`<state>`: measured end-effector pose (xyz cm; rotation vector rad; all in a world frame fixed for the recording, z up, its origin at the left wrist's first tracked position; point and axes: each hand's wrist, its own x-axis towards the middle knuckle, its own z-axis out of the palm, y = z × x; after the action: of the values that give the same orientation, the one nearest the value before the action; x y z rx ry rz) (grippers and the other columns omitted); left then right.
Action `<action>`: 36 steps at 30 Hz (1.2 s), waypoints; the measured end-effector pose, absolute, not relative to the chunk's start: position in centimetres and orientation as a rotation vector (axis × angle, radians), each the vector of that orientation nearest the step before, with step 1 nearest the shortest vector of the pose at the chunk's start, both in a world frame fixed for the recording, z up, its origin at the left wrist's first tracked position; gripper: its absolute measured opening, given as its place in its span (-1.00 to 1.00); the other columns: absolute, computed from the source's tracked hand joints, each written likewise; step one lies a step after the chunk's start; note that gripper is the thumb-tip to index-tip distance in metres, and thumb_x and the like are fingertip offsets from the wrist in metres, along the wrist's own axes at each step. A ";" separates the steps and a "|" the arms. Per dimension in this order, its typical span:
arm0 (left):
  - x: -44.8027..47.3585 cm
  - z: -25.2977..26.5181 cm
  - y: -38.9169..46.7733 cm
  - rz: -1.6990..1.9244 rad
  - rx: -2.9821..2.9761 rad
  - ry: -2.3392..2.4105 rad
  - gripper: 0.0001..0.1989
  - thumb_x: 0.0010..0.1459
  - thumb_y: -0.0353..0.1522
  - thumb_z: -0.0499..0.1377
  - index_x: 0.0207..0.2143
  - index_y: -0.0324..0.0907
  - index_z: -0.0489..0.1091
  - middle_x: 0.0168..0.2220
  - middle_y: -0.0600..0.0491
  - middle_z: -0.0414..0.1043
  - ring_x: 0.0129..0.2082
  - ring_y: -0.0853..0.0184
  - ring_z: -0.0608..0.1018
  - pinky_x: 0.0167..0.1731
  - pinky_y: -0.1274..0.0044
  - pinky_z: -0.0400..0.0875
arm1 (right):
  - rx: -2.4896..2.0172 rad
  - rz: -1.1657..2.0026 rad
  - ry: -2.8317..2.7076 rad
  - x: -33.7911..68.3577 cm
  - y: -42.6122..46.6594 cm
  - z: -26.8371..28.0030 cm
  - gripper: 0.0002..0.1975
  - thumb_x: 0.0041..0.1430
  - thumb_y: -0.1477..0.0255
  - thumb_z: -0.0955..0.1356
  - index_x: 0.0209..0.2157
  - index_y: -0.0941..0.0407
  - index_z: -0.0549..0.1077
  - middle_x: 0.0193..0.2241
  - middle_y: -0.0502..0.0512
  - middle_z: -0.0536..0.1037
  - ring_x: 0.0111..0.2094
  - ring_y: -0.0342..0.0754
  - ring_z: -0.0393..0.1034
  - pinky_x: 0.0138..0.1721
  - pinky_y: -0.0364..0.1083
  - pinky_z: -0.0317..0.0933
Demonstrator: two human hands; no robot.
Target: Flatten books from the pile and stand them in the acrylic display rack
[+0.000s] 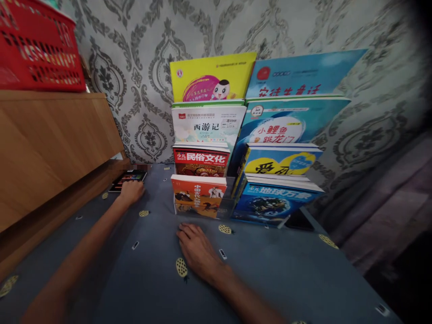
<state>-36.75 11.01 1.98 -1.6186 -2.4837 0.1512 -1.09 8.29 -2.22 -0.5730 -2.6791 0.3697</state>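
At the far left, my left hand (132, 192) has its fingers curled over the near right side of a dark-covered book (119, 182), which lies flat against the wooden furniture; the fingertips are partly hidden. My right hand (195, 247) rests palm down on the blue-grey cloth (141, 279) with nothing in it, its fingers stretched forward. Just beyond that hand stands a clear rack (229, 198) with books in two tiered columns. An orange book (200, 189) is at the left front, and a blue book with a globe (270, 203) at the right front.
A red plastic basket (40, 47) sits on a wooden cabinet (57, 139) at the left. Behind the rack is a patterned wall (148, 90). A dark flat object (299, 221) lies at the rack's right, and a curtain (381, 193) hangs beyond it.
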 end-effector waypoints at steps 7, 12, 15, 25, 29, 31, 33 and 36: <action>-38.0 0.8 11.3 0.026 -1.341 -2.673 -0.33 0.35 -0.07 -0.16 0.35 -0.25 0.14 0.39 -0.26 0.08 0.38 -0.13 0.13 0.21 -0.03 0.17 | -0.578 0.364 -2.675 -1.1 8.2 -2.2 -0.75 0.33 0.55 0.28 -0.01 0.16 0.50 0.10 0.23 0.54 0.18 0.08 0.34 0.22 0.08 0.19; -39.1 -0.3 11.0 0.037 -1.318 -2.809 -0.21 0.29 0.08 -0.19 0.39 -0.19 0.07 0.45 -0.24 -0.10 0.40 -0.25 0.01 0.17 -0.21 0.08 | -0.576 0.372 -2.671 -1.2 8.4 -2.4 -0.74 0.34 0.55 0.27 0.00 0.17 0.50 0.10 0.24 0.53 0.18 0.09 0.33 0.22 0.09 0.20; -38.2 0.0 10.4 0.072 -1.321 -2.778 -0.24 0.30 0.05 -0.16 0.38 -0.23 0.10 0.40 -0.34 0.01 0.34 -0.30 0.15 0.13 -0.17 0.16 | -0.590 0.390 -2.675 -1.2 8.4 -2.6 -0.72 0.34 0.54 0.26 0.02 0.17 0.49 0.11 0.24 0.52 0.20 0.09 0.31 0.24 0.10 0.17; -33.3 1.9 5.7 0.222 -1.541 -2.593 -0.19 0.27 0.13 -0.09 0.26 -0.33 0.25 -0.05 -0.40 0.53 0.01 -0.19 0.56 0.00 0.08 0.36 | -0.567 0.374 -2.680 -1.2 8.4 -2.3 -0.70 0.34 0.55 0.25 0.03 0.16 0.49 0.12 0.26 0.51 0.19 0.10 0.32 0.22 0.12 0.18; -34.9 2.9 5.2 0.123 -1.393 -2.670 -0.33 0.32 0.06 -0.15 0.11 -0.24 0.41 -0.05 -0.34 0.55 0.01 -0.11 0.57 -0.05 0.17 0.42 | -0.570 0.377 -2.678 -1.3 8.4 -2.5 -0.69 0.35 0.54 0.23 0.03 0.14 0.49 0.12 0.27 0.51 0.20 0.10 0.32 0.22 0.14 0.18; -36.6 2.5 5.1 0.050 -1.266 -2.727 -0.31 0.30 0.07 -0.12 0.21 -0.21 0.31 0.05 -0.35 0.50 0.08 -0.13 0.53 -0.03 0.13 0.42 | -0.567 0.375 -2.679 -1.3 8.4 -2.5 -0.70 0.35 0.55 0.23 0.02 0.15 0.49 0.12 0.27 0.50 0.20 0.10 0.32 0.22 0.13 0.18; -38.3 1.6 4.9 0.014 -1.204 -2.821 -0.20 0.25 0.13 -0.09 0.30 -0.23 0.20 0.19 -0.41 0.36 0.18 -0.17 0.45 0.03 0.10 0.38 | -0.561 0.374 -2.683 -1.2 8.3 -2.4 -0.71 0.35 0.55 0.24 0.02 0.16 0.49 0.12 0.27 0.50 0.19 0.10 0.32 0.22 0.12 0.17; -40.4 -0.1 4.5 -0.050 -1.259 -2.876 -0.14 0.24 0.16 -0.15 0.39 -0.21 0.06 0.32 -0.41 0.17 0.28 -0.19 0.33 0.06 0.06 0.36 | -0.579 0.373 -2.679 -1.2 8.3 -2.3 -0.71 0.35 0.55 0.23 0.01 0.16 0.48 0.12 0.25 0.51 0.19 0.08 0.31 0.23 0.10 0.15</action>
<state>-40.39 4.49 -0.06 -1.2586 -2.8762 -0.0501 -1.16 8.25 -2.26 -0.5795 -2.6792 0.3734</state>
